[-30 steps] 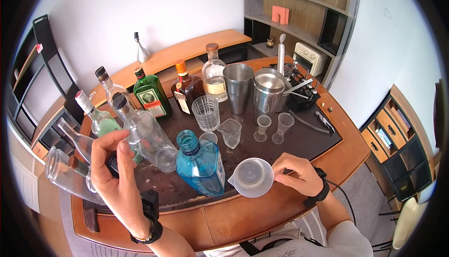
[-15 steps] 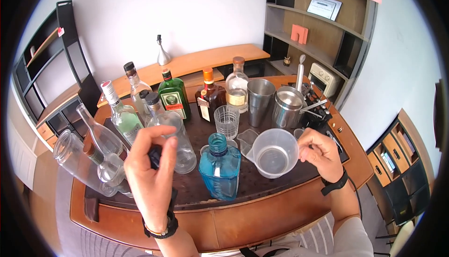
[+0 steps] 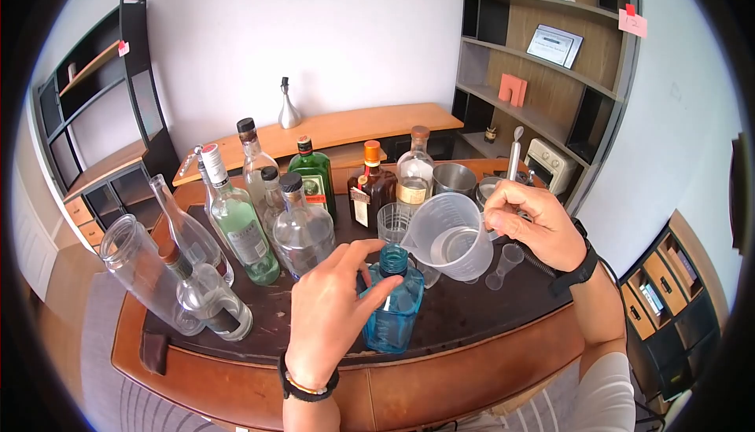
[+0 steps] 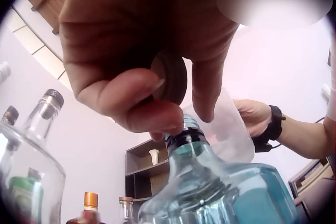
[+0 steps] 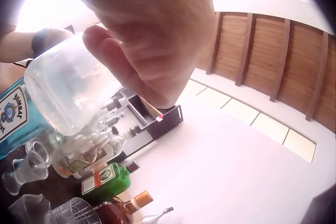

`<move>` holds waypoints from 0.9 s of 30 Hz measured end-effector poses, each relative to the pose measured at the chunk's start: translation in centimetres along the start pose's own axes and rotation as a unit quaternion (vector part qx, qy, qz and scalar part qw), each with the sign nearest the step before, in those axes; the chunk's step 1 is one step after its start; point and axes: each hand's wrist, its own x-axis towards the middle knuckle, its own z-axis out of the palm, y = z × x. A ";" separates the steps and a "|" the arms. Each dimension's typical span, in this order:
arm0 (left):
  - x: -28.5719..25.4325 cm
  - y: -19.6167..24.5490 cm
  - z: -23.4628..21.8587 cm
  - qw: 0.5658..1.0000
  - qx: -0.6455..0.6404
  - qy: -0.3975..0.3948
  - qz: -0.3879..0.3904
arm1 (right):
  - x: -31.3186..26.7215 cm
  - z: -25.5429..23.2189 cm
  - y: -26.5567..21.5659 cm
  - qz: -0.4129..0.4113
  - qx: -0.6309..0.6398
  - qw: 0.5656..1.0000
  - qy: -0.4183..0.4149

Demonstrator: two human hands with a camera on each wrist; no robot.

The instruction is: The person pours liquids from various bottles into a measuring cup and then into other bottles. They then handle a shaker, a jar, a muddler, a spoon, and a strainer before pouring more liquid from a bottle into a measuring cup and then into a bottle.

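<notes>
My right hand (image 3: 539,224) grips the handle of a clear plastic measuring jug (image 3: 452,237), its spout close over the mouth of an uncapped blue glass bottle (image 3: 392,318). The jug is tilted toward the bottle. Thumb and forefinger of my left hand (image 3: 326,310) are at either side of the bottle's neck; whether they touch it I cannot tell. A dark round cap (image 4: 170,77) is held in the curled fingers of that hand in the left wrist view. The right wrist view shows the jug (image 5: 73,85) beside the labelled blue bottle (image 5: 16,119).
Several glass bottles stand to the left, among them a pale green one (image 3: 244,231). Behind are a green bottle (image 3: 314,180), a brown bottle (image 3: 372,196), a cut glass (image 3: 393,224) and a metal shaker (image 3: 454,179). A small double-ended measure (image 3: 504,265) lies at the right.
The jug has been raised and brought leftward to the blue bottle's mouth, tilting over it. My left hand has moved rightward to the bottle's neck. The head view has shifted.
</notes>
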 end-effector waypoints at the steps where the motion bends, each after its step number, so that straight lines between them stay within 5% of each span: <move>1: 0.0 -0.1 0.3 1.000 0.008 0.001 0.006 | 0.3 -0.1 -0.2 -0.006 -0.014 1.000 -0.007; 27: 0.1 -0.8 1.5 1.000 0.026 -0.008 -0.005 | 3.2 -1.2 -4.5 0.018 -0.105 0.991 -0.087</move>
